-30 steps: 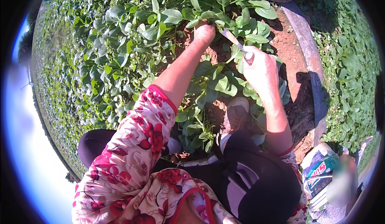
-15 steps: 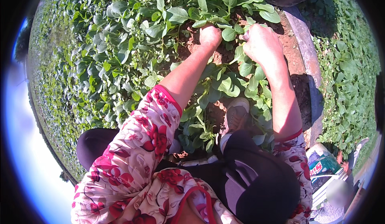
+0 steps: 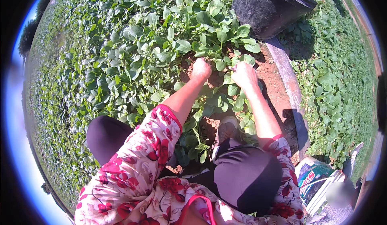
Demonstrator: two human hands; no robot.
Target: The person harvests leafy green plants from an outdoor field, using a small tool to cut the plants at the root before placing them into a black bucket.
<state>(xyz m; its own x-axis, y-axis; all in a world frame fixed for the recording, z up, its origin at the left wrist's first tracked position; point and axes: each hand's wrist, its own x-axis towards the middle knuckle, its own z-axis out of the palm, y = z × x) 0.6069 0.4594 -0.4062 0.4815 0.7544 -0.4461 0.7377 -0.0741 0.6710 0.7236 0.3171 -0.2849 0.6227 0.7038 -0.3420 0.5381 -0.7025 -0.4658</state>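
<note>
My left hand (image 3: 201, 69) is closed low among the leafy green plants (image 3: 209, 17), its fingertips hidden under leaves. Whatever it grips at the stems cannot be seen. Just to the right, my right hand (image 3: 245, 76) is closed in a fist at the edge of the same plants. A small greyish bit shows by its thumb, too small to name. Reddish soil (image 3: 215, 80) shows between the two hands. Broad rounded leaves hang below and around both wrists.
A large black bucket (image 3: 266, 11) stands beyond my right hand. A pale curved border strip (image 3: 288, 70) runs along the bed's right side, with more plants past it. My shoe (image 3: 227, 128) is among the leaves. A white-and-green bucket (image 3: 312, 180) sits at the lower right.
The view has shifted, so the hands and plants sit lower and more of the black bucket shows. Both hands stay closed among the same plants.
</note>
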